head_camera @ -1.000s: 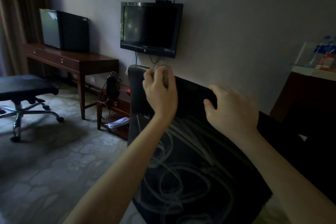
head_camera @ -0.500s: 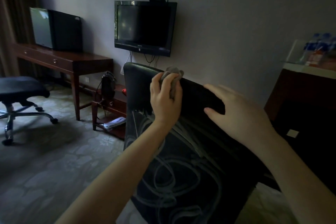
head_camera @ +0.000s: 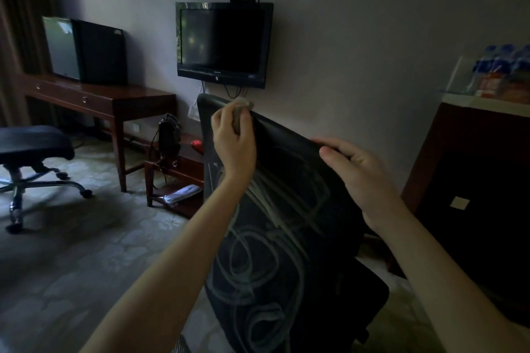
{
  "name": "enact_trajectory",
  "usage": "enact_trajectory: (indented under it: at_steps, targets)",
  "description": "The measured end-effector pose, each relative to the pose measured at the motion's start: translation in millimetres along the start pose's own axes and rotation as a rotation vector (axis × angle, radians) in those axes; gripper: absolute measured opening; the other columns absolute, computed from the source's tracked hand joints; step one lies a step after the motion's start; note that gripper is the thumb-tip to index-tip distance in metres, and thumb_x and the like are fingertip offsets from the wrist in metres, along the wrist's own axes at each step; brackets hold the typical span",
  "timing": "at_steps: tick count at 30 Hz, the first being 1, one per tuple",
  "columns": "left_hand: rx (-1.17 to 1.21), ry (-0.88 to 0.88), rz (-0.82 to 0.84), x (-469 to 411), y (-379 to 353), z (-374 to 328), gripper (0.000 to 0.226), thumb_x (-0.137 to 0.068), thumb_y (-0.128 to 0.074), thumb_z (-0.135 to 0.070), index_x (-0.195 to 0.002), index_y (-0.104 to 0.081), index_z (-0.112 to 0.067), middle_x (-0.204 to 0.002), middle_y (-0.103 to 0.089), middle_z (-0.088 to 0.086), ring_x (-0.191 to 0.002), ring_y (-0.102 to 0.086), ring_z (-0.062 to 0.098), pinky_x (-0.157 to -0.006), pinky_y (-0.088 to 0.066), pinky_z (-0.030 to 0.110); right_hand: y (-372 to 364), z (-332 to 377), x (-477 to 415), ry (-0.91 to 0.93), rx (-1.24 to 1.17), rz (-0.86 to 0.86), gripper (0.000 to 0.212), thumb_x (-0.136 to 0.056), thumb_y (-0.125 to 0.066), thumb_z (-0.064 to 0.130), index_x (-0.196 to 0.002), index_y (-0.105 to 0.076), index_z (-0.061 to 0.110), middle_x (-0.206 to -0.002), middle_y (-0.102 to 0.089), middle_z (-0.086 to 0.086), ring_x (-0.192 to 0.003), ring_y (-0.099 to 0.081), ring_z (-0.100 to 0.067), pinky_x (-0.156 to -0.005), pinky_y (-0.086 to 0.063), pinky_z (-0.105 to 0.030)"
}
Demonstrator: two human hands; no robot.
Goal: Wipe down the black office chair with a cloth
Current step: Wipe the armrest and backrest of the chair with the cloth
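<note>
The left hand (head_camera: 233, 139) holds a balled grey cloth (head_camera: 240, 112), fingers curled shut around it, pressed to the top edge of the black office chair (head_camera: 286, 209)'s backrest. Against the frames of a second earlier, the cloth has travelled only slightly along that top edge, from beside the left corner toward the middle; the head camera has also shifted, so part of the apparent movement is viewpoint. The right hand (head_camera: 355, 172) has changed from resting over the edge to a firmer hold: thumb on the near face, fingers wrapped over the top and hidden behind it, at 3 o'clock from the cloth and well apart from it. Judgement: the person is bracing the backrest while working the rim. The task appears to be in progress, with the top edge under treatment.

The chair occupies the centre and lower frame, backrest tilted. Its upper band is smooth and faintly glossy, like leather or vinyl. Below it, pale looping streaks cover the dark panel; whether they are wipe marks, residue or a printed pattern cannot be told.

Surroundings: a wall-mounted television (head_camera: 222, 43) at 12 o'clock, a wooden desk (head_camera: 100, 100) at 10 o'clock, a second swivel chair (head_camera: 31, 143) with chrome base at 9 o'clock, and bottled water (head_camera: 504, 66) on a cabinet at 2 o'clock. The floor is patterned carpet.
</note>
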State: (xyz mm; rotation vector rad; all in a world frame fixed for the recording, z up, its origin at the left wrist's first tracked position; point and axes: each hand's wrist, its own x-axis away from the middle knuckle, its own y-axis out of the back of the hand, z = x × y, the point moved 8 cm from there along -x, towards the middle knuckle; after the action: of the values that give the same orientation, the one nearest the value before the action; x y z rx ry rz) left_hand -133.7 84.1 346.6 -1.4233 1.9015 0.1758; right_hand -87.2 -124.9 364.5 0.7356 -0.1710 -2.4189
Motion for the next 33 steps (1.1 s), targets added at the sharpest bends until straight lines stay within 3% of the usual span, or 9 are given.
enact_trajectory:
  at_steps: [4, 7, 11, 14, 16, 20, 24, 29, 33]
  targets:
    - [-0.024, -0.155, 0.016, 42.3, -5.8, -28.4, 0.025, -0.088, -0.048, -0.028, -0.102, -0.063, -0.013, -0.109, -0.052, 0.003, -0.09, -0.049, -0.005, -0.08, -0.042, 0.015, -18.9, 2.4, -6.6, -0.015, 0.02, 0.01, 0.03, -0.098, -0.036, 0.039, -0.089, -0.065, 0.039, -0.093, -0.069, 0.017, -0.093, -0.063, 0.0, -0.091, -0.048, -0.029]
    - [-0.044, -0.331, 0.053, 82.7, -8.8, -52.1, 0.02, -0.087, -0.049, -0.024, -0.102, -0.06, -0.015, -0.111, -0.048, -0.001, -0.094, -0.046, -0.006, -0.082, -0.04, 0.009, -28.7, -0.9, -10.4, -0.078, -0.062, -0.017, 0.042, -0.099, -0.029, 0.044, -0.088, -0.067, 0.027, -0.099, -0.07, -0.006, -0.097, -0.064, -0.019, -0.091, -0.05, -0.038]
    - [-0.047, -0.512, 0.144, 109.6, -8.8, -65.9, 0.019, -0.087, -0.051, -0.019, -0.105, -0.054, -0.018, -0.114, -0.045, -0.001, -0.097, -0.051, 0.01, -0.084, -0.045, 0.015, -36.1, -0.6, -13.6, -0.098, -0.172, -0.032, 0.046, -0.1, -0.026, 0.042, -0.092, -0.069, 0.025, -0.087, -0.072, 0.001, -0.084, -0.068, -0.007, -0.074, -0.053, -0.015]
    - [-0.039, -0.607, 0.179, 88.5, -7.3, -61.5, 0.017, -0.087, -0.051, -0.017, -0.104, -0.053, -0.017, -0.11, -0.046, 0.001, -0.095, -0.047, 0.008, -0.082, -0.044, 0.015, -40.1, -1.4, -15.5, -0.084, -0.147, -0.003, 0.044, -0.1, -0.028, 0.041, -0.088, -0.068, 0.026, -0.092, -0.072, -0.002, -0.085, -0.068, -0.011, -0.077, -0.054, -0.021]
    - [-0.061, -0.568, 0.167, 60.7, -5.2, -48.3, 0.016, -0.088, -0.049, -0.018, -0.103, -0.053, -0.016, -0.108, -0.046, 0.003, -0.095, -0.045, 0.006, -0.08, -0.042, 0.015, -41.1, -0.8, -16.2, -0.015, -0.129, 0.018, 0.036, -0.1, -0.032, 0.033, -0.089, -0.066, 0.029, -0.093, -0.072, 0.005, -0.089, -0.066, -0.006, -0.079, -0.052, -0.02]
    - [-0.078, -0.288, 0.108, 11.1, 6.1, -15.9, 0.025, -0.091, -0.045, -0.021, -0.104, -0.059, -0.005, -0.11, -0.054, 0.014, -0.093, -0.044, -0.01, -0.082, -0.036, 0.005, -54.3, 0.7, -14.4, 0.117, -0.113, 0.134, 0.031, -0.102, -0.03, 0.021, -0.117, -0.056, 0.029, -0.106, -0.062, 0.025, -0.106, -0.054, 0.012, -0.084, -0.041, -0.003]
    - [-0.058, -0.062, 0.054, -3.5, 12.6, -3.1, 0.019, -0.096, -0.046, -0.018, -0.106, -0.06, -0.01, -0.11, -0.058, 0.01, -0.092, -0.044, -0.017, -0.079, -0.034, 0.001, -67.5, 1.8, -19.3, 0.172, -0.212, 0.129, 0.032, -0.101, -0.03, 0.015, -0.106, -0.057, 0.031, -0.096, -0.067, 0.026, -0.1, -0.059, 0.008, -0.081, -0.044, -0.007]
    - [-0.042, -0.118, 0.023, 38.7, 19.2, -25.9, 0.018, -0.092, -0.048, -0.021, -0.104, -0.061, -0.016, -0.108, -0.053, 0.003, -0.096, -0.049, -0.003, -0.085, -0.039, 0.011, -80.6, -7.0, -30.6, 0.144, -0.318, 0.088, 0.028, -0.101, -0.034, 0.016, -0.11, -0.06, 0.022, -0.101, -0.068, 0.01, -0.1, -0.062, -0.003, -0.084, -0.049, -0.017]
    - [-0.053, -0.257, 0.034, 66.6, 22.4, -38.9, 0.025, -0.089, -0.047, -0.025, -0.104, -0.06, -0.01, -0.11, -0.051, 0.005, -0.099, -0.053, 0.016, -0.087, -0.048, 0.032, -86.3, 0.4, -32.5, 0.206, -0.192, 0.055, 0.029, -0.102, -0.031, 0.011, -0.105, -0.06, 0.008, -0.089, -0.065, 0.006, -0.084, -0.061, 0.004, -0.075, -0.046, -0.01]
